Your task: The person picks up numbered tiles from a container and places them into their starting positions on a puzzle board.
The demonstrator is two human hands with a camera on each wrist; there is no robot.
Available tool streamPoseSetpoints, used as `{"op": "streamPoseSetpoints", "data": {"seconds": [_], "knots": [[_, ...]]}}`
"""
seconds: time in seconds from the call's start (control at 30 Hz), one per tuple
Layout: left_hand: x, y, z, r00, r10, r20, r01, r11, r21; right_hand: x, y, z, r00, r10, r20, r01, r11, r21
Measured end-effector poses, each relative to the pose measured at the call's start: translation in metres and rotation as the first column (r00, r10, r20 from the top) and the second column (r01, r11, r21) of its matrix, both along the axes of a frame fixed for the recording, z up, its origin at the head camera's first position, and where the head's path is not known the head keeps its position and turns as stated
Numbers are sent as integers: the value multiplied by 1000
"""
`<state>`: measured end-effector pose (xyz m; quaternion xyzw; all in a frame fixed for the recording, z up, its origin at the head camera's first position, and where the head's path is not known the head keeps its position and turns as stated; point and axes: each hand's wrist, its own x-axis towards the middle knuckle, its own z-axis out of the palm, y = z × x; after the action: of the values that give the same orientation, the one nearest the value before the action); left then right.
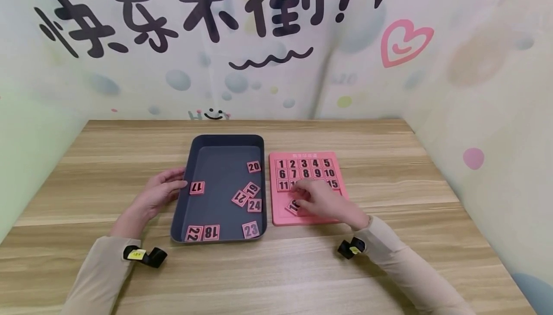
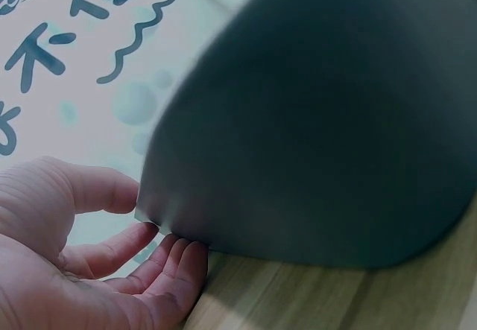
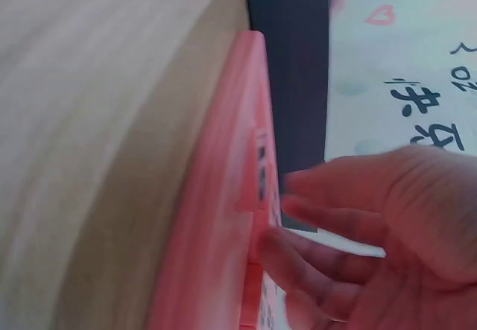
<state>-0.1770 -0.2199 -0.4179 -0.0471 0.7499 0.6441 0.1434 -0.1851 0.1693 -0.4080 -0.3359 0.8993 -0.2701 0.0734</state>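
Observation:
In the head view, my left hand point(image 1: 160, 192) holds the left rim of a dark grey tray point(image 1: 226, 161). The left wrist view shows its thumb at the rim and its fingers under the tray's edge. My right hand point(image 1: 321, 199) is over a pink number board point(image 1: 281, 216), its fingertips close by a tilted tile numbered 16 point(image 1: 293, 206). The right wrist view shows thumb and fingers spread apart beside the board; whether they touch the tile is hard to tell. Tiles 1 point(image 1: 282, 163) to 15 point(image 1: 332, 184) fill the upper rows, some hidden by the hand.
Loose tiles lie in the tray: 17 point(image 1: 197, 187), 20 point(image 1: 253, 166), 19 point(image 1: 251, 189), 21 point(image 1: 240, 198), 24 point(image 1: 254, 205), 23 point(image 1: 250, 229), 18 point(image 1: 211, 232) and 22 point(image 1: 194, 233). A wooden table point(image 1: 268, 276) bears everything, and a printed wall covering point(image 1: 173, 94) rises behind.

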Motion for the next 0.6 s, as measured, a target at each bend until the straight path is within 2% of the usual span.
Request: {"op": "streamPoseSetpoints", "data": {"seconds": [0.1,0.2,0.43,0.6], "knots": [[0,-1,0,1000,3,-6,-3,1000,10,0,3,2,998,67,14,-68,996,52],[0,-1,0,1000,4,-12,-4,1000,13,0,2,2,997,72,13,-73,994,79],[0,-1,-1,1000,-6,-18,6,1000,26,-1,-11,-4,998,-5,60,4,1000,3],[0,-2,-1,1000,-4,-11,5,999,34,-2,-20,-7,995,-66,79,67,998,-13]]}}
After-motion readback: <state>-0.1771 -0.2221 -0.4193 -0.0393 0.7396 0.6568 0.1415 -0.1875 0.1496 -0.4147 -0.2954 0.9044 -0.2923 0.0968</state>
